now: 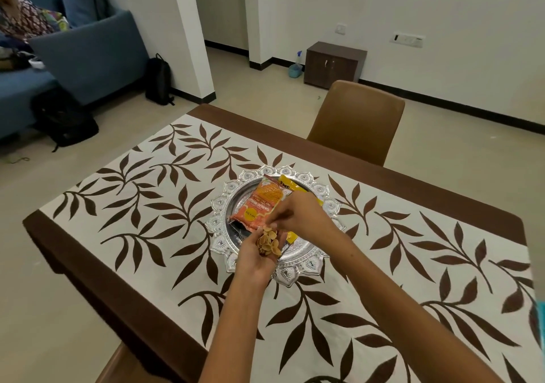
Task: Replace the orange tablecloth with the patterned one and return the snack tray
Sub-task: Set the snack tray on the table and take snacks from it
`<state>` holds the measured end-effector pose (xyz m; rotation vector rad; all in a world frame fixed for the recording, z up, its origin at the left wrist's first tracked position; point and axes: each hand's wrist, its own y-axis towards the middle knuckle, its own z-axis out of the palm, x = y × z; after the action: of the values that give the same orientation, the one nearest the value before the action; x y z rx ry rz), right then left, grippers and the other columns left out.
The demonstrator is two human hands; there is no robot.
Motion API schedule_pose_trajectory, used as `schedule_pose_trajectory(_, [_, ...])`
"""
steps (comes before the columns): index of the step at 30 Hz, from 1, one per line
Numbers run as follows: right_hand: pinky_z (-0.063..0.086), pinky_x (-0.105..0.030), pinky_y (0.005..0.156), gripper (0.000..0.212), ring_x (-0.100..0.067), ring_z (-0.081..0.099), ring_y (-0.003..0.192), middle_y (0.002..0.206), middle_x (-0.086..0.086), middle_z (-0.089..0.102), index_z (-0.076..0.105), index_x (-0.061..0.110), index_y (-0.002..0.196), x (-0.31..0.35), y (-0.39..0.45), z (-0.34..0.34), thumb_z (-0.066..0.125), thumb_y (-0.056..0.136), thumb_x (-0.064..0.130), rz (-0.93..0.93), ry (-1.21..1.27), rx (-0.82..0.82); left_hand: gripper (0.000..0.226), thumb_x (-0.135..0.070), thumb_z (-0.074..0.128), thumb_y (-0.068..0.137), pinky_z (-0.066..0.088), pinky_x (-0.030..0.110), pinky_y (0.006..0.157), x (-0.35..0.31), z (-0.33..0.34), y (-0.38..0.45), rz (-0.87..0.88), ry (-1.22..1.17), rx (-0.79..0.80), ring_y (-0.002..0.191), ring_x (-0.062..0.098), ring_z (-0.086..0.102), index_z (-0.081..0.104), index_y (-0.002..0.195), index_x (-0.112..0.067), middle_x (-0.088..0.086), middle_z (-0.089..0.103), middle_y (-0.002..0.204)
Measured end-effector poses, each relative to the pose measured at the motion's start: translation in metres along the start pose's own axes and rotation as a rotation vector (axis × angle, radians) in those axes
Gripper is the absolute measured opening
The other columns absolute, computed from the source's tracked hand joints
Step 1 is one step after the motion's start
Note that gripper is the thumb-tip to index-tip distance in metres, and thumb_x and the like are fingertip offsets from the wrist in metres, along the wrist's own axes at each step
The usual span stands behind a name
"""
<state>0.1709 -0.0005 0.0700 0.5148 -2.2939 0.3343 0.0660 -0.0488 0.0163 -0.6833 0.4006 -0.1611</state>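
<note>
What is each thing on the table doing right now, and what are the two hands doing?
patterned tablecloth: spread flat on the table.
snack tray: resting on the cloth.
orange packet: lying in the tray.
yellow packet: lying in the tray, partly hidden.
left hand: cupped, holding shell-like snack pieces.
right hand: fingertips reaching into the pieces.

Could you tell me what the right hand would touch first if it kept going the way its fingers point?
Most likely the pile of snack pieces cupped in the left hand. The right hand has its fingertips aimed down-left, just above them, though depth is unclear.
</note>
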Motion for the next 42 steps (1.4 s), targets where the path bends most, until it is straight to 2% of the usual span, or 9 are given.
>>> schedule_pose_trajectory(6, [0.058, -0.037, 0.077, 0.014, -0.016, 0.069, 0.077, 0.084, -0.008, 0.073, 0.075, 0.007, 0.086, -0.027, 0.008, 0.004, 0.076, 0.073, 0.002, 0.085, 0.097, -0.241, 0.030, -0.009, 0.038, 0.100, 0.057, 0.037, 0.067, -0.013, -0.008, -0.004, 0.035, -0.017, 0.031, 0.072, 0.028, 0.070, 0.061, 0.092, 0.009, 0.023, 0.070, 0.080])
schedule_pose_trajectory(14, [0.054, -0.036, 0.082, 0.019, -0.019, 0.066, 0.090, 0.099, -0.004, 0.072, 0.073, 0.013, 0.099, -0.066, 0.019, 0.040, 0.073, 0.080, 0.013, 0.234, -0.204, -0.136, 0.028, -0.011, 0.040, 0.100, 0.059, 0.038, 0.065, -0.039, -0.031, -0.011, 0.092, -0.055, -0.010, 0.072, 0.028, 0.072, 0.059, 0.100, 0.009, 0.023, 0.069, 0.084])
schedule_pose_trajectory(18, [0.052, -0.034, 0.081, 0.027, -0.019, 0.063, 0.095, 0.107, -0.001, 0.067, 0.072, 0.017, 0.103, -0.060, 0.019, 0.057, 0.076, 0.077, 0.025, 0.127, -0.261, -0.012, 0.027, -0.011, 0.041, 0.099, 0.058, 0.039, 0.069, -0.041, -0.036, -0.014, 0.104, -0.062, -0.015, 0.070, 0.027, 0.072, 0.059, 0.098, 0.008, 0.022, 0.071, 0.079])
schedule_pose_trajectory(26, [0.045, -0.030, 0.073, 0.020, -0.024, 0.060, 0.093, 0.105, -0.004, 0.067, 0.073, 0.016, 0.099, -0.056, 0.016, 0.072, 0.059, 0.087, 0.012, 0.028, -0.414, -0.116, 0.029, -0.012, 0.038, 0.101, 0.058, 0.039, 0.064, -0.035, -0.037, -0.013, 0.084, -0.097, -0.009, 0.069, 0.028, 0.072, 0.058, 0.098, 0.008, 0.023, 0.071, 0.078])
schedule_pose_trajectory(31, [0.047, -0.035, 0.078, 0.030, -0.030, 0.054, 0.107, 0.120, -0.014, 0.056, 0.054, 0.005, 0.120, -0.051, 0.011, 0.091, 0.056, 0.090, 0.006, -0.035, -0.603, -0.156, 0.030, -0.012, 0.038, 0.101, 0.059, 0.039, 0.065, -0.032, -0.037, -0.011, 0.071, -0.077, -0.016, 0.086, 0.030, 0.068, 0.059, 0.101, 0.009, 0.024, 0.067, 0.093])
schedule_pose_trajectory(33, [0.045, -0.035, 0.074, 0.021, -0.031, 0.057, 0.100, 0.112, -0.017, 0.060, 0.057, 0.003, 0.111, -0.047, 0.013, 0.084, 0.052, 0.090, 0.001, 0.031, -0.557, -0.149, 0.029, -0.012, 0.038, 0.101, 0.058, 0.039, 0.066, -0.030, -0.036, -0.010, 0.066, -0.074, -0.021, 0.092, 0.029, 0.064, 0.059, 0.101, 0.009, 0.024, 0.066, 0.095])
schedule_pose_trajectory(36, [0.040, -0.031, 0.067, 0.016, -0.029, 0.061, 0.084, 0.091, -0.016, 0.066, 0.064, 0.000, 0.085, -0.040, 0.015, 0.063, 0.049, 0.090, 0.001, 0.121, -0.281, -0.159, 0.030, -0.011, 0.038, 0.101, 0.059, 0.038, 0.063, -0.026, -0.033, -0.009, 0.055, -0.083, -0.019, 0.086, 0.030, 0.067, 0.059, 0.100, 0.010, 0.024, 0.068, 0.090])
schedule_pose_trajectory(40, [0.051, -0.027, 0.072, 0.008, -0.018, 0.063, 0.080, 0.087, -0.008, 0.068, 0.068, 0.005, 0.091, -0.014, 0.000, 0.040, 0.060, 0.088, 0.005, 0.057, 0.110, -0.204, 0.032, -0.012, 0.035, 0.102, 0.059, 0.034, 0.063, -0.018, -0.025, -0.006, 0.054, -0.071, 0.004, 0.070, 0.026, 0.071, 0.058, 0.102, 0.010, 0.022, 0.070, 0.083])
schedule_pose_trajectory(42, [0.052, -0.023, 0.075, 0.009, -0.014, 0.064, 0.083, 0.091, -0.006, 0.071, 0.070, 0.008, 0.091, 0.000, -0.009, 0.034, 0.063, 0.086, 0.005, -0.008, 0.161, -0.153, 0.030, -0.011, 0.035, 0.101, 0.058, 0.030, 0.058, -0.014, -0.020, -0.005, 0.061, -0.063, -0.014, 0.070, 0.024, 0.070, 0.059, 0.097, 0.007, 0.019, 0.069, 0.081])
